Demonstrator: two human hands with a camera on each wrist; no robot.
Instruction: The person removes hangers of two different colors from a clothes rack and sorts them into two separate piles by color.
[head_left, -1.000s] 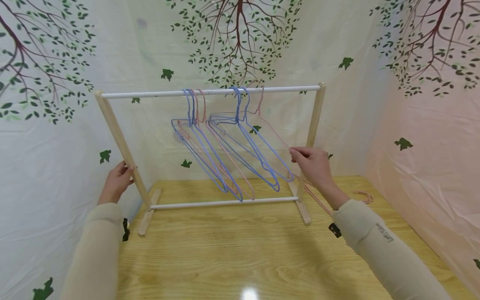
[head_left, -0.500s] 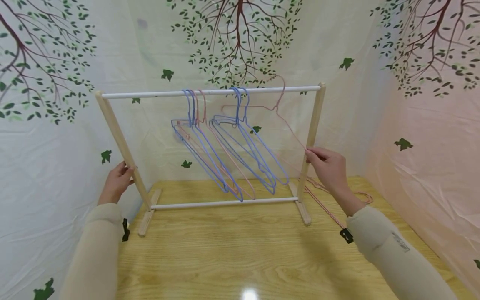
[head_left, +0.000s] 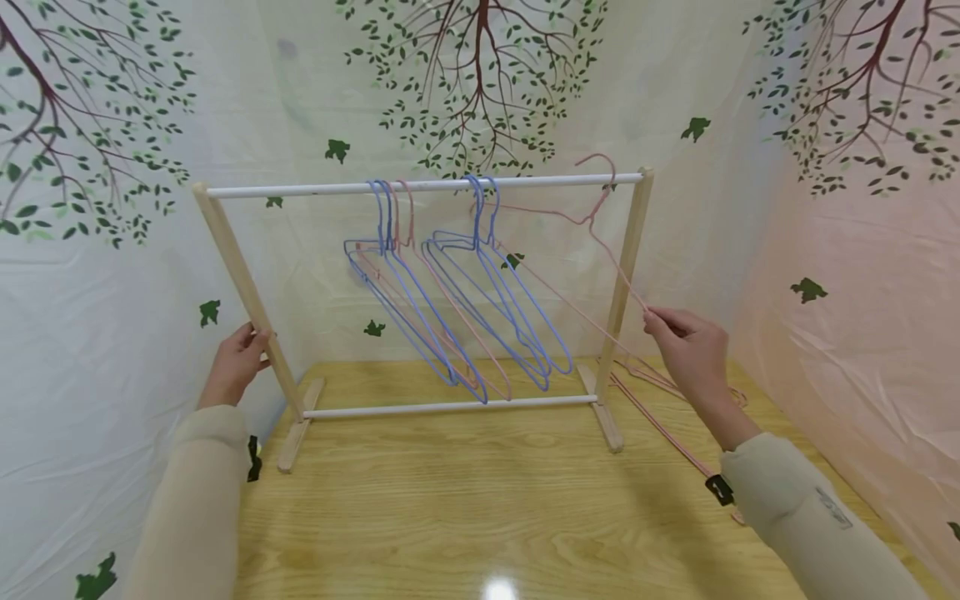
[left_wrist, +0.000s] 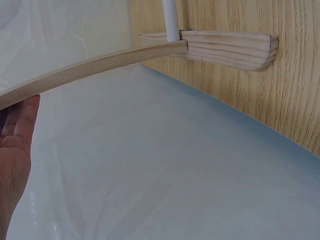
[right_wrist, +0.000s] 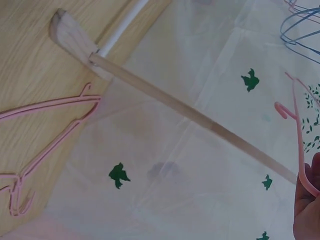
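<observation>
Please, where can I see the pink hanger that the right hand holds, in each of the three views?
Head: pink hanger right of centre, its hook above the white rail's right end.
Left wrist: not in it.
Right wrist: at the right edge, hook pointing left.
Shared landmark: the rack's wooden upright post.

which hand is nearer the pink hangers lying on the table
Right. The right hand hovers just above the pink hangers on the table, pinching another pink hanger; the left hand grips the rack's far post.
</observation>
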